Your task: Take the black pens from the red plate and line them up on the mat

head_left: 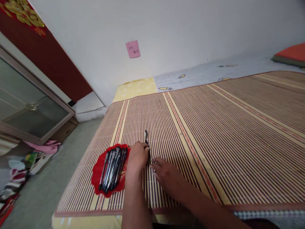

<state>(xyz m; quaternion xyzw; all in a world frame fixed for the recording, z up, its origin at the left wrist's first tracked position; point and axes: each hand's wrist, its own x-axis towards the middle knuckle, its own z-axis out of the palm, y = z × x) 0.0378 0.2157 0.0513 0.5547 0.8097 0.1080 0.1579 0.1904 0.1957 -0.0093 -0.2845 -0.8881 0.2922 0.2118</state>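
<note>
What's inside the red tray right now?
A pile of pens lies in the red tray, with some gold pattern showing beside them. The tray floor directly beneath the pile is covered, so I can't see it.

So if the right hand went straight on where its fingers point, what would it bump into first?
Probably the black pen at the left hand, or that hand itself; they're very close together, and depth is hard to judge here.
</note>
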